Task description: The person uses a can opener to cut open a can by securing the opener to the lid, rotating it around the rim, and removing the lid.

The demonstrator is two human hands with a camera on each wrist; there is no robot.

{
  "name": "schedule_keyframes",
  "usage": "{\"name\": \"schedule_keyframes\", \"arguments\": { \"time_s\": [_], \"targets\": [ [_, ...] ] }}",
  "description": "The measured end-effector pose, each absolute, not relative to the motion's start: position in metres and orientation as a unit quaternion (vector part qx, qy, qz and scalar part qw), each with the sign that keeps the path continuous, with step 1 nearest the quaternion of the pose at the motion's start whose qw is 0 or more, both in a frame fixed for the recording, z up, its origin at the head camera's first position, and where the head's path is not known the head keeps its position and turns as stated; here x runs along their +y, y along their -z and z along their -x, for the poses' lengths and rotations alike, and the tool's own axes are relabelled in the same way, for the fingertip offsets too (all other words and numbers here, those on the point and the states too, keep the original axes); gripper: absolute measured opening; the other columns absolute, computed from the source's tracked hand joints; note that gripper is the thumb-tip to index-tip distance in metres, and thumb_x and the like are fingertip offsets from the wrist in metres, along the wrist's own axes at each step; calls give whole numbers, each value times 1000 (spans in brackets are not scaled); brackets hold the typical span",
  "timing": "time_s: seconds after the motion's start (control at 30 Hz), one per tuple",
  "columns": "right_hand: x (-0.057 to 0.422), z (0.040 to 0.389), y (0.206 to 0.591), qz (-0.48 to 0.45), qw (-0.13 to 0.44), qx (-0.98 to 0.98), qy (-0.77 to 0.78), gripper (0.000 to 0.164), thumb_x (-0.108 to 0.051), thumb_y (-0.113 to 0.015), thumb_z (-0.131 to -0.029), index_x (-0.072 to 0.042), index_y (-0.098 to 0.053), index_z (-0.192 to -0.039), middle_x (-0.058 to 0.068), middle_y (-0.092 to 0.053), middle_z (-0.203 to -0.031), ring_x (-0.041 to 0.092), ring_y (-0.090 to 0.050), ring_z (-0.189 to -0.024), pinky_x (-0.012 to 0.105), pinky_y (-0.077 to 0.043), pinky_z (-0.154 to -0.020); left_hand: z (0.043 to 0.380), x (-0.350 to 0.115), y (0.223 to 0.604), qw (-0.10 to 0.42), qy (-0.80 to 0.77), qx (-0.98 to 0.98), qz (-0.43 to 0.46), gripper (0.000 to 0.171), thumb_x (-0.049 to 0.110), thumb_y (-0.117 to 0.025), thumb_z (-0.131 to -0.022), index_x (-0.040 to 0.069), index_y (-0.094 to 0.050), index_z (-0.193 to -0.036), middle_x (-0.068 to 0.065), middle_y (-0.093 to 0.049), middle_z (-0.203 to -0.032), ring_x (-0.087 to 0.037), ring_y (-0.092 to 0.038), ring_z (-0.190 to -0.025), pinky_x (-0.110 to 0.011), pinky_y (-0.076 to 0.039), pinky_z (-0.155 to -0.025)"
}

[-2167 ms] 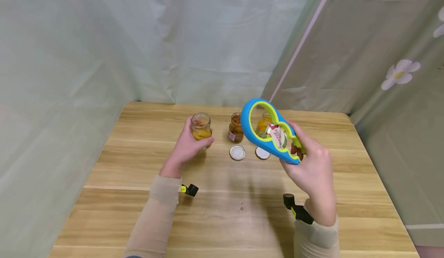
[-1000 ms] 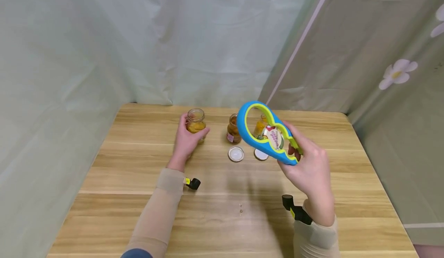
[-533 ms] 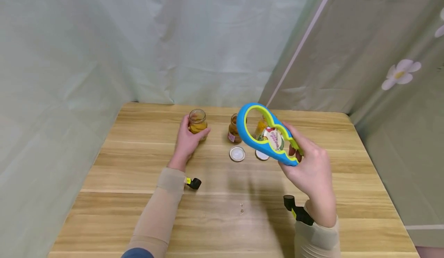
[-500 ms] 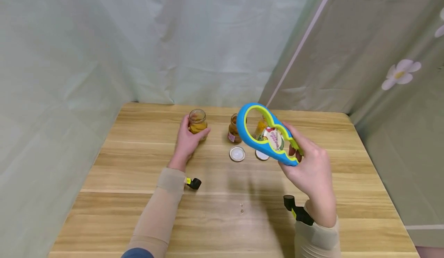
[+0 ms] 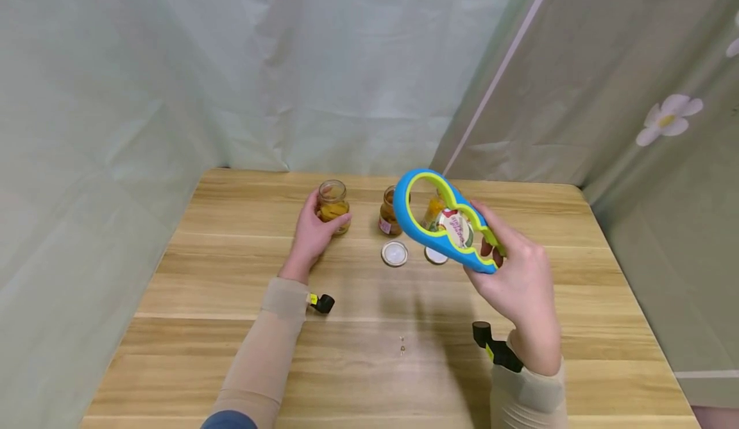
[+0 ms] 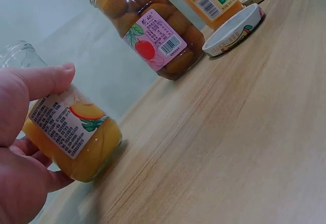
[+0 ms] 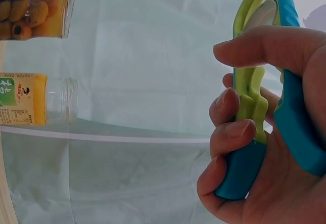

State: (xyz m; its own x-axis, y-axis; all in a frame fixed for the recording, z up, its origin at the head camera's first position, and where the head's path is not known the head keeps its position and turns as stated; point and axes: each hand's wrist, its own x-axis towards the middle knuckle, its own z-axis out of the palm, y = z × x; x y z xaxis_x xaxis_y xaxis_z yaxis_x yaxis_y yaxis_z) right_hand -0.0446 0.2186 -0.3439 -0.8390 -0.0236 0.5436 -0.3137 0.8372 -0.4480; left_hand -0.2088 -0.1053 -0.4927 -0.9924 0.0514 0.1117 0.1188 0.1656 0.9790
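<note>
My left hand grips an open glass jar of yellow fruit pieces at the back left of the table. In the left wrist view the thumb lies across the jar's shoulder, fingers behind it, and its base is right at the tabletop. My right hand holds a blue and green jar opener up over the table. A printed jar lid sits in one of the opener's inner curves. Fingers wrap both handles in the right wrist view, where the lid shows edge-on between the arms.
An open jar of brown fruit stands at the back middle. Beside it, partly behind the opener, is an open jar of orange fruit. Two lids lie in front of these jars. Small drops dot the table nearer me.
Over the earlier frames my left hand has moved the fruit jar back and down onto the table, its fingers still around it. The right hand and jar opener have shifted slightly left.
</note>
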Motion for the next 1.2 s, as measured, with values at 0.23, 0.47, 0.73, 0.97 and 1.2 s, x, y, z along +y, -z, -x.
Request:
{"name": "schedule_keyframes", "arguments": {
  "time_s": [0.23,0.47,0.73,0.97,1.2],
  "targets": [
    [218,44,343,-90,265,-921,-271,80,-13,-76,-69,-35,-53,-142,-7,-56,-70,10,-45,-58,33,-39,-48,208,-107,490,20,650,-756,70,76,16,-84,-80,18,-41,-143,-9,-55,-134,-21,-51,-119,-49,-38,-107],
    [218,45,344,-93,262,-922,-269,79,-14,-75,-69,-36,-53,-141,-7,-56,-70,11,-45,-57,33,-39,-48,206,-110,485,-8,665,-741,87,80,0,-78,-82,18,-35,-147,-14,-51,-140,-24,-49,-122,-49,-32,-112],
    [217,45,344,-94,257,-923,-269,80,-14,-75,-69,-37,-52,-142,-8,-54,-70,12,-45,-56,32,-38,-48,194,-110,462,-38,687,-718,107,86,-16,-68,-82,5,-22,-152,-28,-39,-146,-32,-44,-128,-52,-27,-114],
    [219,43,344,-95,256,-924,-268,79,-13,-75,-69,-33,-54,-142,-7,-54,-70,14,-46,-56,32,-38,-48,186,-110,449,10,662,-745,82,85,-16,-74,-76,4,-30,-147,-29,-39,-142,-36,-41,-126,-55,-30,-111],
    [222,41,344,-92,256,-925,-264,77,-15,-76,-69,-32,-54,-141,-7,-54,-70,15,-46,-56,33,-38,-47,188,-112,452,15,670,-737,90,85,-19,-74,-73,-1,-30,-144,-33,-42,-137,-39,-40,-124,-57,-31,-110]
  ]
}}
